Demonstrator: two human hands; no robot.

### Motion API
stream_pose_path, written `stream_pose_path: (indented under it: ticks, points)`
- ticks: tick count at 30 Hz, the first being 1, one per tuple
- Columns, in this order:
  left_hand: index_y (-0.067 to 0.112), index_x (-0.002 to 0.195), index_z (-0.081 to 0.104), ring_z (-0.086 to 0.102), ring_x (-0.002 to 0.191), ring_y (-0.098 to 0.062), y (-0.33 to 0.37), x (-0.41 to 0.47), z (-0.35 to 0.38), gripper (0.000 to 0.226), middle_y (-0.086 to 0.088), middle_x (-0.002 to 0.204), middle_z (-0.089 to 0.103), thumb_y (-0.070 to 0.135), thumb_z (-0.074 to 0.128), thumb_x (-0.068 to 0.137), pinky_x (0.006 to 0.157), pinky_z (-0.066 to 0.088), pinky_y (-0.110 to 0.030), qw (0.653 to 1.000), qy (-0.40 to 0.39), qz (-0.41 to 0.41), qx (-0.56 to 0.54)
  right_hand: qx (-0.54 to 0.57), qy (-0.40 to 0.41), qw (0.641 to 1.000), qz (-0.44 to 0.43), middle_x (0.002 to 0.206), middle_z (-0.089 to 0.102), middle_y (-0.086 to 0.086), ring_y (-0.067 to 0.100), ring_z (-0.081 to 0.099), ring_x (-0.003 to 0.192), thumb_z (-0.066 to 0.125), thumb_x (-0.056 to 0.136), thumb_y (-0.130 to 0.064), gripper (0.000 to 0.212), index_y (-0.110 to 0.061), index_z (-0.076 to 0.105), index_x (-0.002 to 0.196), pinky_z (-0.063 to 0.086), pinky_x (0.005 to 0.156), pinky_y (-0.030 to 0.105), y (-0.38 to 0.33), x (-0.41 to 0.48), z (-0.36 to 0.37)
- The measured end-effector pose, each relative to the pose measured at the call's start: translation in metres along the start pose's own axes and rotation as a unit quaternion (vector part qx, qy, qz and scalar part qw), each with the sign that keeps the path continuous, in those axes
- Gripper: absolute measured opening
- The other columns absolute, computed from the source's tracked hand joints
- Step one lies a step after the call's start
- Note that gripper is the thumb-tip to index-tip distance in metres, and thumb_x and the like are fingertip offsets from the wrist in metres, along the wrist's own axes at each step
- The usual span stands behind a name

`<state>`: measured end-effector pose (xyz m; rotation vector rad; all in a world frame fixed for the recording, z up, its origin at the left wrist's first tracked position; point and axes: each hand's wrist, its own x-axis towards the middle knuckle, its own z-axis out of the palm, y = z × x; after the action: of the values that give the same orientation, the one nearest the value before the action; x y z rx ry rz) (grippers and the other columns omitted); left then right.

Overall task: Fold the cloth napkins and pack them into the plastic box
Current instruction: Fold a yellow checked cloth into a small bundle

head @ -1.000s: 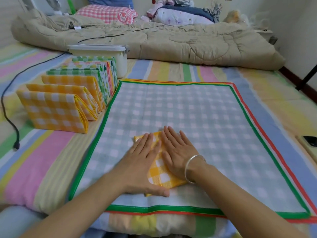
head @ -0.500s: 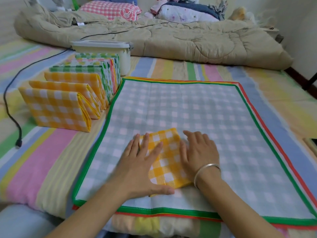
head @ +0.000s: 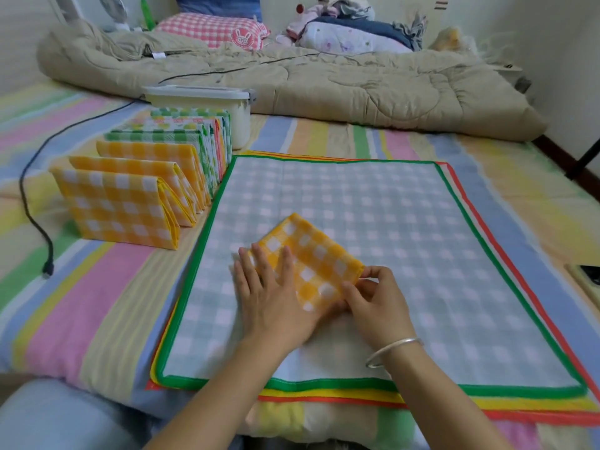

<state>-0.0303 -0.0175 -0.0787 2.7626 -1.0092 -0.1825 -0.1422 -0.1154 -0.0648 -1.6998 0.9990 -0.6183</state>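
Striped sheets in pink, yellow, green and blue cover the bed [head: 81, 303], and one beige quilt [head: 357, 89] lies bunched along its far side. Nearer, a flat stack of cloths [head: 357, 206] is spread out: a grey check with a green border on top, with yellow and red edges showing beneath it, so at least three layers.

One folded yellow napkin [head: 318, 254] sits on that stack, turned at an angle to its edges. The left hand [head: 269, 300] lies flat, its fingers [head: 287, 264] straight and a little spread, pressing on the napkin's left part. The right hand [head: 376, 303], with one silver bangle [head: 393, 350] at the wrist, pinches the napkin's right corner between thumb and curled fingers [head: 373, 271].

Left of the stack, a row of folded napkins [head: 146, 190] stands on edge. Three yellow checks are in front and one green check behind, then more patterned ones packed too tightly to count. One white plastic box [head: 242, 125], lid on, stands at the row's far end. One black cable [head: 32, 219] trails across the sheets.
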Motion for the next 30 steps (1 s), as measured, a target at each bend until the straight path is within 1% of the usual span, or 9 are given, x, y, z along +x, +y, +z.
stream_pose_path:
  ticks: [4,6,8,11,15,19,23,26,30]
  points:
    - [0.033,0.159,0.001,-0.021,0.151,-0.029,-0.017,0.001,-0.019,0.139,-0.011,0.166,-0.013,0.106,0.011,0.040,0.122,-0.012,-0.046,0.985,0.021,-0.010,-0.170,0.018,0.019,0.997,-0.069,0.082,0.071,0.003,0.020,0.069,0.078,0.060,0.089,0.001,0.030,-0.026,0.045,0.093,0.056,0.072,0.040,-0.013,0.000,0.007]
    - [0.027,0.158,0.015,-0.005,0.154,-0.024,-0.035,0.001,-0.032,0.121,-0.008,0.167,0.004,0.097,0.026,0.060,0.124,0.000,-0.044,0.949,0.123,-0.011,-0.291,0.021,0.021,0.994,-0.108,0.087,0.069,0.002,0.016,0.069,0.083,0.058,0.090,0.003,0.035,-0.029,0.045,0.092,0.054,0.069,0.026,-0.028,0.000,0.012]
    - [0.017,0.156,0.025,0.016,0.151,-0.026,-0.054,0.003,-0.043,0.095,-0.010,0.164,0.021,0.072,0.048,0.082,0.122,0.017,-0.047,0.908,0.229,-0.027,-0.351,0.032,0.000,0.990,-0.140,0.087,0.069,0.000,0.014,0.068,0.083,0.056,0.091,0.004,0.036,-0.030,0.044,0.092,0.049,0.064,0.016,-0.046,0.002,0.021]
    - [0.016,0.155,0.027,0.038,0.142,-0.027,-0.082,0.007,-0.055,0.079,-0.008,0.156,0.039,0.040,0.066,0.091,0.114,0.035,-0.048,0.872,0.273,-0.081,-0.398,0.043,-0.047,0.983,-0.174,0.083,0.070,-0.001,0.017,0.067,0.076,0.054,0.092,0.005,0.034,-0.028,0.045,0.092,0.050,0.063,0.021,-0.070,0.001,0.044]
    - [0.011,0.150,0.035,0.042,0.136,-0.030,-0.121,0.001,-0.066,0.083,-0.012,0.149,0.045,0.049,0.061,0.081,0.111,0.037,-0.049,0.838,0.353,-0.133,-0.395,0.043,-0.067,0.973,-0.215,0.082,0.067,-0.009,0.012,0.064,0.076,0.057,0.092,-0.001,0.034,-0.032,0.043,0.092,0.049,0.065,0.021,-0.097,-0.002,0.089]
    - [0.002,0.144,0.041,0.044,0.129,-0.035,-0.169,0.009,-0.076,0.069,-0.021,0.137,0.047,0.027,0.072,0.088,0.108,0.036,-0.045,0.800,0.440,-0.164,-0.375,0.044,-0.102,0.965,-0.238,0.088,0.062,-0.015,0.000,0.060,0.079,0.061,0.092,-0.007,0.032,-0.034,0.043,0.093,0.049,0.068,0.014,-0.123,-0.011,0.140]
    - [0.003,0.146,0.041,0.043,0.128,-0.035,-0.217,0.034,-0.077,0.068,-0.024,0.134,0.046,0.019,0.074,0.088,0.105,0.034,-0.040,0.801,0.440,-0.186,-0.361,0.055,-0.117,0.971,-0.200,0.099,0.058,-0.014,0.000,0.059,0.088,0.062,0.090,-0.009,0.029,-0.032,0.045,0.093,0.052,0.077,0.020,-0.130,-0.008,0.186]
    - [0.004,0.148,0.040,0.041,0.131,-0.036,-0.237,0.061,-0.078,0.070,-0.023,0.138,0.046,0.022,0.074,0.088,0.109,0.034,-0.042,0.819,0.414,-0.173,-0.357,-0.020,-0.121,0.974,-0.191,0.106,0.056,-0.012,0.007,0.059,0.087,0.065,0.088,-0.014,0.028,-0.030,0.048,0.102,0.049,0.078,0.023,-0.121,-0.001,0.211]
    - [0.004,0.146,0.041,0.037,0.135,-0.029,-0.243,0.099,-0.081,0.070,-0.020,0.142,0.044,0.022,0.075,0.088,0.110,0.029,-0.033,0.831,0.396,-0.146,-0.363,-0.081,-0.128,0.972,-0.178,0.117,0.049,-0.008,0.012,0.059,0.091,0.062,0.087,-0.013,0.036,-0.026,0.049,0.117,0.049,0.082,0.029,-0.120,0.023,0.229]
